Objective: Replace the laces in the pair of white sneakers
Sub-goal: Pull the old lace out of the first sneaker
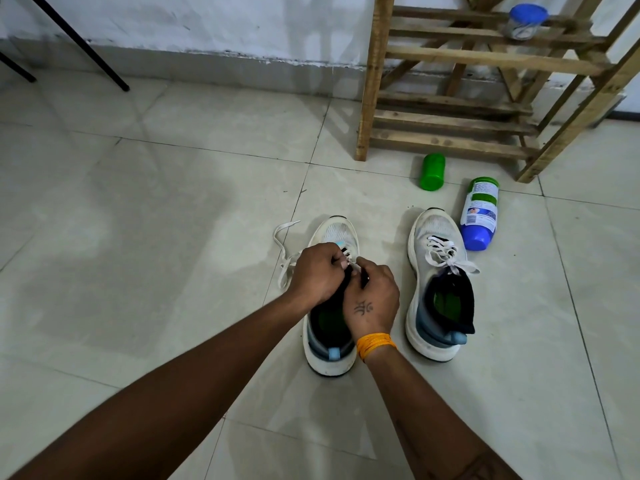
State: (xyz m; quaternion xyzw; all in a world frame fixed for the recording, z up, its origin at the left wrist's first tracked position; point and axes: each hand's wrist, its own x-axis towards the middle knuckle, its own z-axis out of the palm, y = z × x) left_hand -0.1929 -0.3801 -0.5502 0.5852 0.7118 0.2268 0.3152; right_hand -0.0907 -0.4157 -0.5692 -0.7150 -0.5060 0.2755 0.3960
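Note:
Two white sneakers stand side by side on the tiled floor, toes pointing away from me. The left sneaker [332, 344] sits under both my hands. My left hand [317, 273] and my right hand [372, 299] meet over its eyelets, fingers pinched on its white lace [284, 251], whose loose end trails out to the left on the floor. The right sneaker [438, 289] is untouched, its white lace [446, 254] threaded and loosely tied, the black tongue standing up.
A blue bottle [479, 213] lies beside the right sneaker's toe and a green cap [432, 172] lies farther back. A wooden rack [485, 88] stands at the back right with a blue-lidded jar [526, 20]. Black furniture legs [86, 50] are at the back left.

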